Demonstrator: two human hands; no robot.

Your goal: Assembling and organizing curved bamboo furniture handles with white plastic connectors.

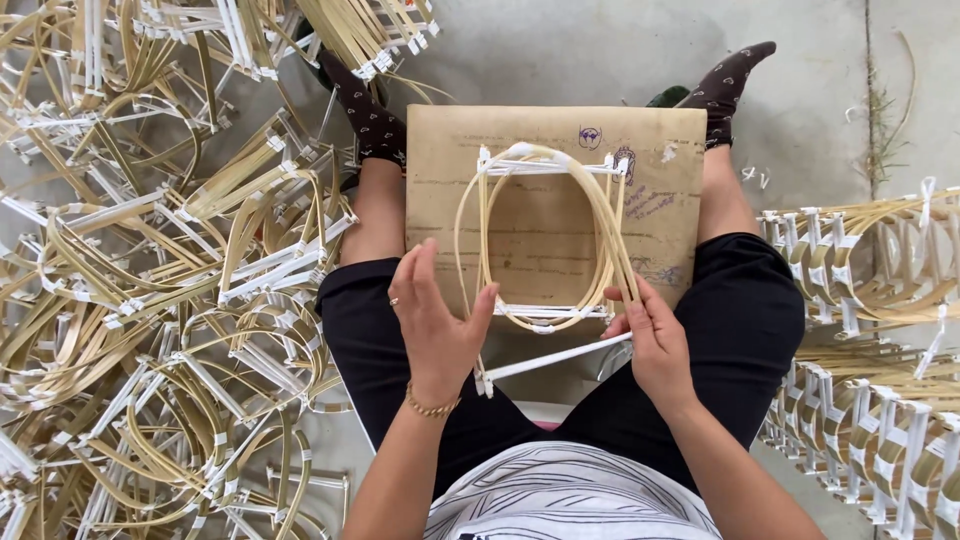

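A frame of bent bamboo strips and white cross sticks [545,235] lies on a tan board [660,215] across my lap. My left hand [435,320] rests over the frame's near left side, fingers spread, thumb touching a bamboo loop. My right hand [650,335] pinches the near right end, where a bamboo strip meets a loose white stick [550,358]. That stick runs slantwise between both hands.
A big heap of finished bamboo frames [170,270] covers the floor on my left. More frames stand stacked in rows [870,330] on my right. My legs in black trousers and dark socks stretch forward on grey concrete floor [810,110].
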